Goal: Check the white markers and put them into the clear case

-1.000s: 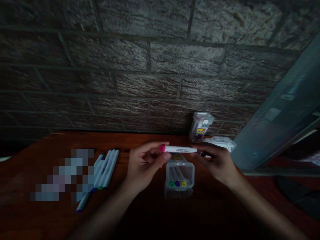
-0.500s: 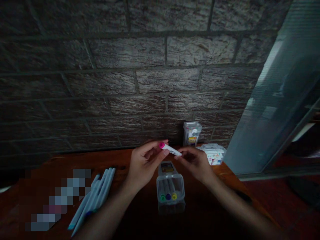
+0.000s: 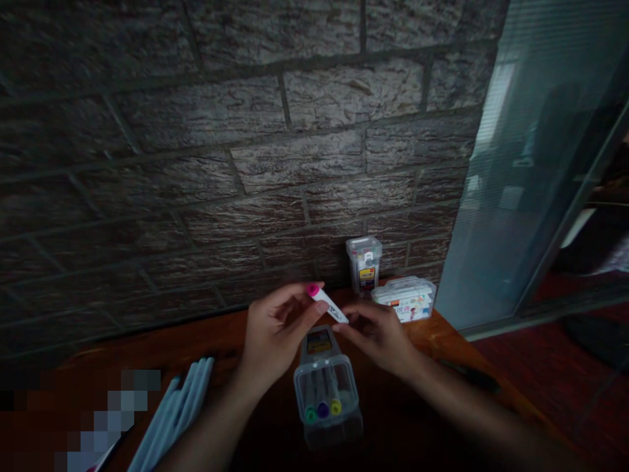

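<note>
A white marker with a pink end (image 3: 330, 305) is held tilted between both hands, above the table. My left hand (image 3: 275, 328) pinches it near the pink end with thumb and fingers. At its lower right end, the fingers of my right hand (image 3: 381, 331) are closed on it. Below them lies an open clear plastic marker case (image 3: 327, 380), its lid end toward me. Inside it are a green-ended marker (image 3: 311, 414), a purple-ended marker (image 3: 323, 410) and a yellow-ended marker (image 3: 335, 406).
Several pale markers (image 3: 174, 406) lie at the left of the wooden table (image 3: 221, 321). A closed clear case of markers (image 3: 364, 265) stands against the brick wall (image 3: 295, 157). Beside it is a clear box with a printed label (image 3: 410, 301). A dark object (image 3: 469, 375) lies at right.
The view has turned and shifted, so the scene sits differently. The marker tilts more steeply, its lower end dropping, while both hands keep hold of it.
</note>
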`<state>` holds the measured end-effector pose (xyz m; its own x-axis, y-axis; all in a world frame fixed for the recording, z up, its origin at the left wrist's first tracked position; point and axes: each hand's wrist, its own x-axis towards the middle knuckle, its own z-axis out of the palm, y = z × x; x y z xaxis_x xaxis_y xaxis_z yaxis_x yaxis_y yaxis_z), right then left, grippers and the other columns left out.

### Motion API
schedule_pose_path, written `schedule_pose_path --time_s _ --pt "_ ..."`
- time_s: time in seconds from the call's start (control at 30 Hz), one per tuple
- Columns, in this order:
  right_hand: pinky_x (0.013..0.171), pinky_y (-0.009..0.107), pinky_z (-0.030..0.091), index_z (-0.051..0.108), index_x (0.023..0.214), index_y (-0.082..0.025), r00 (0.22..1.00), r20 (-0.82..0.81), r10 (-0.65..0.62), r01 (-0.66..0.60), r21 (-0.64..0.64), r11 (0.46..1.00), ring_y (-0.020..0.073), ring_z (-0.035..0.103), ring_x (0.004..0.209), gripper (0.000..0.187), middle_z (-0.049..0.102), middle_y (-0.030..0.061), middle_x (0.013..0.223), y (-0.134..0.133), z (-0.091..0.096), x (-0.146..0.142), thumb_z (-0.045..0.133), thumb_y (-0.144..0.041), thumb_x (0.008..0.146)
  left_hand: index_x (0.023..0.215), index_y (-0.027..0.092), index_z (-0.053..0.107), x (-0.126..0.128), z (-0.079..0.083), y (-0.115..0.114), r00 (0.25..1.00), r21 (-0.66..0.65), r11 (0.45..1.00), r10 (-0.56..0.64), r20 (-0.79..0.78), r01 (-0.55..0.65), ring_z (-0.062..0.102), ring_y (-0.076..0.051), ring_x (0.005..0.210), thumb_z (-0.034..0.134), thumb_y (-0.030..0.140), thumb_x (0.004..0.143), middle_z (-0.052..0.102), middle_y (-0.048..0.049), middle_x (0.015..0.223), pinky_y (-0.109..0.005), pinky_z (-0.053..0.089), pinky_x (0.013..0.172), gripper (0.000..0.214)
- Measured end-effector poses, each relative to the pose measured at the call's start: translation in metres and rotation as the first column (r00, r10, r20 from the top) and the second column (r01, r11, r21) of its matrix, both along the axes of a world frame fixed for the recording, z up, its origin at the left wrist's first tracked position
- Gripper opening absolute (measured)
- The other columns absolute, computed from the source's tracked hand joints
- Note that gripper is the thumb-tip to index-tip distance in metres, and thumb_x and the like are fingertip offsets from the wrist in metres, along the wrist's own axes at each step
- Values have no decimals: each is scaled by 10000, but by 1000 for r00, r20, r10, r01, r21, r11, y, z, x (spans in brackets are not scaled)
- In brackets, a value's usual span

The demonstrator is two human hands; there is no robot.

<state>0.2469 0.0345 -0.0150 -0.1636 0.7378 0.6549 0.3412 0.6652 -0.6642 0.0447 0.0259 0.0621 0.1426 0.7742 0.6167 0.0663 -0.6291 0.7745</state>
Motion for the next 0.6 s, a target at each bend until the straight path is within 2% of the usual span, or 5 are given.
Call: schedule_pose_path --time_s 0.2,0.37,0.5,0.6 --pt "592 285 478 760 1019 -206 998 55 -2 -1 48 999 170 640 668 149 707 26 780 -2 0 0 747 -331 938 978 258 823 -7 -2 -11 990 123 992 -6 -141 24 715 -198 864 826 148 823 796 -52 990 -290 561 737 190" --pt "602 289 473 766 1030 -207 999 32 9 -10 37 999 165 623 669 162 681 10 761 -1 0 0 775 -325 919 1120 286 803 -8 2 -15 976 181 981 -31 -217 71 724 -187 945 752 155 906 786 -44 1075 -271 573 767 256" --pt "619 289 489 771 1075 -217 999 20 35 -36 64 997 165 639 690 171 682 14 789 0 -1 -1 776 -279 916 1201 255 775 -11 3 -11 971 234 970 -10 -239 68 731 -179 978 685 200 966 779 -56 1112 -261 592 793 258" --pt "630 283 501 762 1119 -223 998 35 56 -58 71 996 158 642 702 187 682 14 812 -1 1 -1 746 -232 932 1229 254 760 -13 3 -6 979 202 978 -13 -206 55 739 -166 1032 673 219 980 779 -52 1180 -259 596 889 266"
